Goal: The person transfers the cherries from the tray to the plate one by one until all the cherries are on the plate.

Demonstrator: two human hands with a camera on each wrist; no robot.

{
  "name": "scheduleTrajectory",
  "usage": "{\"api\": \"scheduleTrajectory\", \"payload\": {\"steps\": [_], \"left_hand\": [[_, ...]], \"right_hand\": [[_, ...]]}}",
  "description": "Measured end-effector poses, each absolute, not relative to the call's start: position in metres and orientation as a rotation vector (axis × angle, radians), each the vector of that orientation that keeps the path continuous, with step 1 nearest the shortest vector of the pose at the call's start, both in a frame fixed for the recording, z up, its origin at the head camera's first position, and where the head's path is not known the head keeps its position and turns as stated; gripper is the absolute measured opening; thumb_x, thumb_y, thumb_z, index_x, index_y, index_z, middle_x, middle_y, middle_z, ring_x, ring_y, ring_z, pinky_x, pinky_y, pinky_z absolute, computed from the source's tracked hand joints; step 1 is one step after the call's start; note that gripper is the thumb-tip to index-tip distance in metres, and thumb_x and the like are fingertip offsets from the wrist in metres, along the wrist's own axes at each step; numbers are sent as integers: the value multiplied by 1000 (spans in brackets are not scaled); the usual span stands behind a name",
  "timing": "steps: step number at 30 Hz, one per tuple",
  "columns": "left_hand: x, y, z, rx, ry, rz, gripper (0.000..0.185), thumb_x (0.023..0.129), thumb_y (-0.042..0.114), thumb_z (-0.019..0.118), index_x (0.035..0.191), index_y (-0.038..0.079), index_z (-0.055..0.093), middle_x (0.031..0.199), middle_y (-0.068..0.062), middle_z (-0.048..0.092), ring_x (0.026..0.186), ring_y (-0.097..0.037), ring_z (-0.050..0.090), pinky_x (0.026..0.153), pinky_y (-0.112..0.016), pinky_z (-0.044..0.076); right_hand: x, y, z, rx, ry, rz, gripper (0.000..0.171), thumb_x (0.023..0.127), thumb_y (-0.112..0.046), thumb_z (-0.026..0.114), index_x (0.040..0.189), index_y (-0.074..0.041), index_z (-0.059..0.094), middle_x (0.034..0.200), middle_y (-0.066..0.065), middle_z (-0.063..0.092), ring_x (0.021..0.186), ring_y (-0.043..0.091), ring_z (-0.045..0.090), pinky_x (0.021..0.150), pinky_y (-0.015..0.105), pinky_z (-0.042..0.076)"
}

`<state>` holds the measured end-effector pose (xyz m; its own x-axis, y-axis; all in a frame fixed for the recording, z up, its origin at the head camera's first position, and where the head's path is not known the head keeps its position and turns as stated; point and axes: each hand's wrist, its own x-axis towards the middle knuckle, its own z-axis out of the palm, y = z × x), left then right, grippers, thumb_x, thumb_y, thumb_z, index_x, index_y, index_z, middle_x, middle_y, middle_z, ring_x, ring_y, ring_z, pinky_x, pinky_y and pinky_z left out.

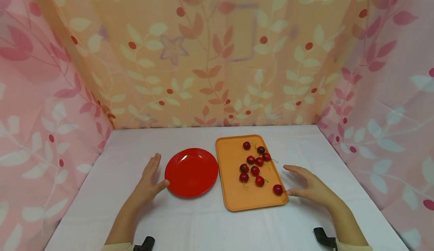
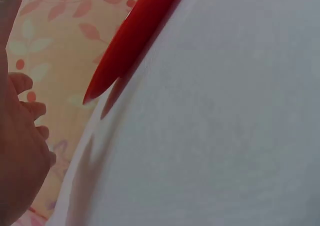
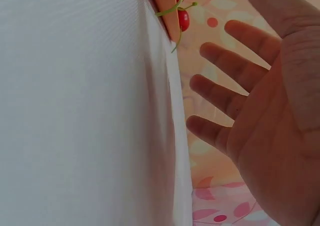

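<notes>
- Cherries (image 1: pixel 255 170) lie loose on the orange tray (image 1: pixel 234 198), about ten of them, scattered over its right half; several carry thin green stems.
- Nearest to me is the one cherry (image 1: pixel 278 189) at the tray's near right corner, just beside my right thumb, though I cannot tell if skin touches it.
- My right hand (image 1: pixel 310 187) hangs beside the tray's right edge with fingers spread and relaxed, holding nothing; the right wrist view shows the same splayed fingers (image 3: pixel 235 68) and a cherry with its stem at the tray rim.
- My left hand (image 1: pixel 149 181) rests flat on the white table (image 1: pixel 203 224), fingers straight, thumb at the rim of the red plate (image 1: pixel 191 172), which holds nothing.
- I judge these fruits light, small and round, so they will roll at a nudge on that smooth tray.
- Their skin looks glossy, likely slick, and the flesh soft enough to bruise under a hard squeeze.
- I would pinch one gently across its middle with thumb and forefinger, or take it by the stem where one shows.
- Stems look thin and may pull off, so the body seems the surer hold.
</notes>
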<state>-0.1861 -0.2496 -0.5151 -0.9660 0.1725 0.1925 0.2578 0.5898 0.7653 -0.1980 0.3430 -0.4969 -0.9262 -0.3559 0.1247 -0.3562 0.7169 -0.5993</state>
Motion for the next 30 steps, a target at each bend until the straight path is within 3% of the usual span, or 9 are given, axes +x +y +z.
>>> {"api": "scheduleTrajectory", "payload": {"steps": [3,6,8,11,24,30], "left_hand": [[-184,-245,-518,-352,-2675,-1448,97,92,30,73,166,24,11,173,-10,10,157,-43,8,113,-75,24],[-180,-240,-519,-317,-2653,-1545,94,94,29,72,165,34,11,173,-5,11,158,-41,12,115,-69,27],[-179,-237,-518,-290,-2655,-1552,93,94,31,72,163,42,11,173,-2,11,158,-39,12,113,-68,31],[-179,-237,-520,-273,-2671,-1523,96,92,33,74,162,46,10,173,1,11,158,-37,11,112,-69,32],[-176,-236,-532,-266,-2750,-1410,109,82,48,83,164,36,13,172,-5,15,157,-38,13,113,-71,29],[-178,-237,-533,-234,-2792,-1355,109,82,52,82,165,23,19,172,-5,18,158,-39,12,116,-74,21]], "right_hand": [[-197,345,-500,598,-2908,997,85,75,-48,88,147,-18,55,147,1,58,135,28,51,114,38,42],[-195,348,-503,606,-2890,1023,81,76,-45,89,146,-18,57,143,-4,62,130,19,56,106,10,36],[-194,350,-504,622,-2878,1062,77,77,-42,89,144,-17,58,140,-5,63,127,16,57,102,2,30],[-192,350,-505,630,-2872,1092,69,78,-41,88,139,-20,62,135,-8,65,123,16,58,102,4,35],[-192,347,-510,600,-2992,1111,50,79,-44,86,124,-29,70,120,-15,70,112,5,61,100,20,48],[-193,346,-509,580,-3026,1154,36,85,-39,84,117,-28,72,112,-12,71,101,5,62,91,23,53]]}}
